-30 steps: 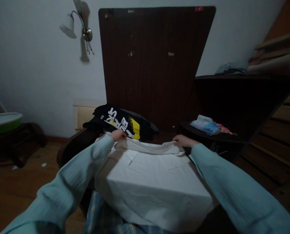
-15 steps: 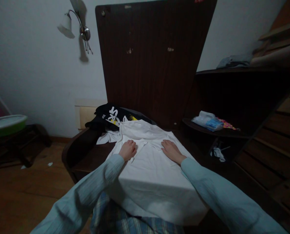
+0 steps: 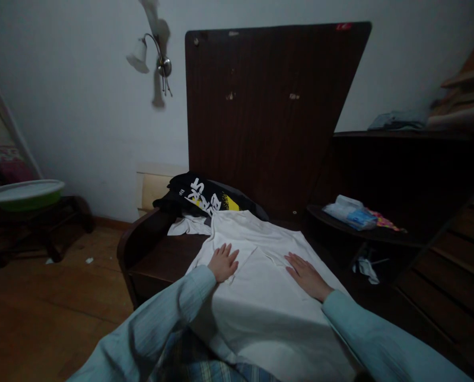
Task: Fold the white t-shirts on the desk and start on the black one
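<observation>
A white garment (image 3: 260, 286) lies spread over the dark wooden seat, its near part hanging down toward my lap. My left hand (image 3: 223, 262) rests flat on its left side, fingers spread. On the right side, my right hand (image 3: 307, 276) lies palm down on the cloth with its fingers stretched out. Wrinkles run across the fabric between the two hands. Just beyond the white garment is a black garment (image 3: 181, 192) with white lettering and a yellow patch, bunched against the seat's far end.
A curved wooden armrest (image 3: 130, 239) stands at left. At right, a dark corner shelf (image 3: 404, 239) holds a plastic packet (image 3: 350, 212). A green basin (image 3: 25, 196) sits on a low stool to the left. A dark board (image 3: 268, 116) rises behind, beside a wall lamp (image 3: 164, 66).
The view has shifted, so things appear lower and farther right. My left hand's fingers, curled before, are now spread on the white garment. My right hand still lies flat on it.
</observation>
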The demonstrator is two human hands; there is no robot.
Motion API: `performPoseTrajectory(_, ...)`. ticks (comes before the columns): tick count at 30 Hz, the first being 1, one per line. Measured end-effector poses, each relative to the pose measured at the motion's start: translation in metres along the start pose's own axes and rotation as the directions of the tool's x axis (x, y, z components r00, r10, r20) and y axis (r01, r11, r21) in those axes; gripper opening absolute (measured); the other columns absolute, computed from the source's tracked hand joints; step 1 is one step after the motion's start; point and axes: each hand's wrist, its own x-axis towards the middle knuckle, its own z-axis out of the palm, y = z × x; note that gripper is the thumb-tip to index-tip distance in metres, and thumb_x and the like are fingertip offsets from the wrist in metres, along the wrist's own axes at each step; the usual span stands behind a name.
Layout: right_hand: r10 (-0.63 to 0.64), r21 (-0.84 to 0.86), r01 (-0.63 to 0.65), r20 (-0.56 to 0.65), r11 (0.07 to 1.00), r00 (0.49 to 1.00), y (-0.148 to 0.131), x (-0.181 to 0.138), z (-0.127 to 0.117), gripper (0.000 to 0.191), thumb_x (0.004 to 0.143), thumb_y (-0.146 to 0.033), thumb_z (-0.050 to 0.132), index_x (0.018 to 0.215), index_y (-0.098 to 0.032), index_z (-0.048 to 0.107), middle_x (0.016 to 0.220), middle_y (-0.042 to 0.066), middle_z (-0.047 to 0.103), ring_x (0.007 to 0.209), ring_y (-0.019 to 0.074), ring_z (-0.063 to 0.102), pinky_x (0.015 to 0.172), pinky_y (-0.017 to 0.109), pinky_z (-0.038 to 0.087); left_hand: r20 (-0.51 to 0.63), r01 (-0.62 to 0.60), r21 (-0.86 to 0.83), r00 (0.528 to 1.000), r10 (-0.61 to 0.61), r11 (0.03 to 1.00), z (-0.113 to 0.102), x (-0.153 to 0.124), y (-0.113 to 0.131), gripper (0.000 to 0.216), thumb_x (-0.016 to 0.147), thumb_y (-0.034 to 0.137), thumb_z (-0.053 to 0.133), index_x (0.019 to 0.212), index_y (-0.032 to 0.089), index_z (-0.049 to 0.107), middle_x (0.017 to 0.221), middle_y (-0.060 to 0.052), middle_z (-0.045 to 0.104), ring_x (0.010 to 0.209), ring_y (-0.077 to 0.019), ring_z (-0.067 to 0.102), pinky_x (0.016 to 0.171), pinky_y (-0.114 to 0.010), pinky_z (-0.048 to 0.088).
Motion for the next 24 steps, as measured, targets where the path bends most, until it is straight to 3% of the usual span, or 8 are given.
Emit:
performPoseTrajectory(4,0.002,-0.053,0.007,0.172,0.999,0.985,-0.003,0.012,-0.023,0.052,0.081,-0.039,0.037,0.126,-0.013,0.043,0.134,0.014,0.038,0.124,0.0242,0.034,0.099,0.04,0.029,0.12,0.061,-0.027,0.991,-0.057,0.998,-0.008,-0.016,-0.003,0.061,0.083,0.049,0.03,0.132,0.013,0.03,0.14,-0.02,0.021,0.129,-0.0339,0.015,0.098,-0.051,0.021)
performPoseTrajectory(6,-0.016,-0.064,0.031,0.215,0.997,0.976,-0.017,0.023,-0.035,0.052,0.077,-0.036,0.045,0.123,-0.013,0.046,0.131,0.015,0.042,0.121,0.0261,0.038,0.098,0.04,0.03,0.109,0.103,-0.028,0.989,-0.1,0.994,-0.007,-0.029,-0.004,0.067,0.082,0.054,0.028,0.132,0.009,0.028,0.14,-0.023,0.02,0.13,-0.0349,0.013,0.098,-0.052,0.02)
performPoseTrajectory(9,-0.165,0.033,0.163,0.06,0.986,0.984,-0.054,0.04,-0.043,0.052,0.079,-0.036,0.042,0.124,-0.011,0.045,0.131,0.016,0.042,0.122,0.0244,0.037,0.1,0.037,0.027,0.02,0.104,-0.02,0.994,-0.104,0.994,-0.001,-0.05,0.001,0.068,0.083,0.055,0.023,0.131,0.008,0.029,0.139,-0.023,0.021,0.13,-0.0342,0.013,0.098,-0.052,0.021)
performPoseTrajectory(11,-0.271,0.142,0.272,-0.028,0.952,0.962,-0.083,0.048,-0.038,0.053,0.082,-0.04,0.038,0.127,-0.011,0.041,0.133,0.014,0.04,0.123,0.0219,0.035,0.102,0.035,0.025,-0.026,0.077,-0.008,0.997,-0.078,0.997,-0.002,-0.057,0.005,0.067,0.082,0.057,0.026,0.127,0.009,0.036,0.136,-0.022,0.03,0.127,-0.0339,0.022,0.097,-0.049,0.025)
performPoseTrajectory(14,-0.328,0.225,0.325,-0.024,0.918,0.944,-0.116,0.056,-0.019,0.058,0.082,-0.047,0.036,0.131,-0.014,0.035,0.138,0.011,0.032,0.127,0.0221,0.026,0.104,0.037,0.021,-0.082,0.046,-0.025,0.995,-0.048,0.999,-0.012,-0.054,0.003,0.05,0.083,0.053,0.03,0.107,0.015,0.054,0.111,-0.016,0.055,0.106,-0.0269,0.048,0.088,-0.039,0.037)
performPoseTrajectory(16,-0.311,0.231,0.299,0.016,0.926,0.95,-0.125,0.057,-0.005,0.059,0.083,-0.05,0.033,0.132,-0.016,0.033,0.141,0.009,0.027,0.13,0.0226,0.02,0.104,0.039,0.018,-0.149,0.048,-0.048,0.987,-0.055,0.998,-0.021,-0.046,-0.008,0.039,0.086,0.044,0.03,0.095,0.019,0.059,0.099,-0.011,0.059,0.094,-0.0212,0.054,0.083,-0.035,0.041)
performPoseTrajectory(19,-0.272,0.21,0.259,0.035,0.943,0.962,-0.126,0.055,0.007,0.057,0.085,-0.05,0.025,0.133,-0.018,0.032,0.142,0.007,0.024,0.131,0.0216,0.016,0.105,0.04,0.013,-0.217,0.077,-0.042,0.972,-0.084,0.996,-0.027,-0.034,-0.032,0.031,0.086,0.034,0.034,0.103,0.021,0.057,0.117,-0.01,0.054,0.108,-0.0206,0.047,0.091,-0.036,0.037)
performPoseTrajectory(24,-0.266,0.199,0.255,0.033,0.946,0.963,-0.122,0.05,0.007,0.058,0.086,-0.05,0.022,0.133,-0.018,0.032,0.142,0.007,0.023,0.131,0.0206,0.015,0.105,0.039,0.011,-0.104,0.294,-0.034,0.949,-0.296,0.955,-0.015,-0.032,-0.058,0.044,0.085,0.039,0.035,0.124,0.019,0.041,0.136,-0.011,0.036,0.127,-0.0255,0.027,0.099,-0.048,0.024)
